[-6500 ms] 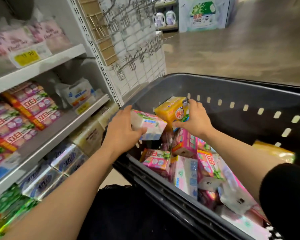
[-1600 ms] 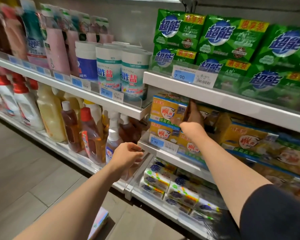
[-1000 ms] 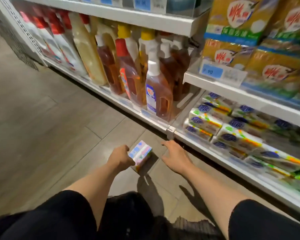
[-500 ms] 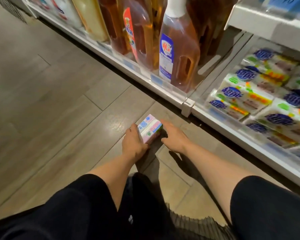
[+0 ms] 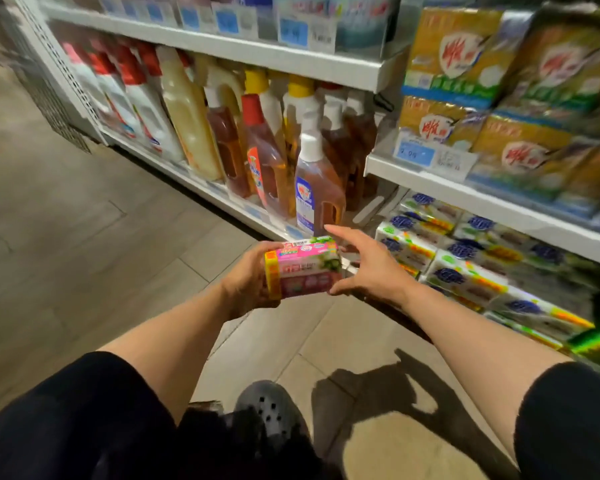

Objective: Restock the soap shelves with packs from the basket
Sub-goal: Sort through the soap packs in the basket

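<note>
Soap pack [image 5: 303, 266], pink with a yellow end and some green print, held up over the floor [image 5: 84, 237], well short of the shelves. Left hand [image 5: 248, 278] wrapped around the yellow end, thumb on top, fingers hidden behind the pack. Right hand [image 5: 368, 268] spread wide just right of the pack, fingers straight, thumb tip touching the pack's lower right corner, nothing actually gripped. Past the pack, amber bottles [image 5: 317, 188] with white and red caps standing on the bottom shelf [image 5: 219, 197], bigger white and cream jugs further left of them. Right of the pack, low shelf packed with white soap bars [image 5: 465, 275] with blue logos, kinda blurry. Above those, yellow soap packs [image 5: 440, 123] stacked behind a blue price tag [image 5: 415, 154]. Below the pack, near the bottom edge, black perforated shoe [image 5: 271, 410] on the floor tiles, black sleeves on both arms. Whole shot motion-blurred, label text unreadable.
</note>
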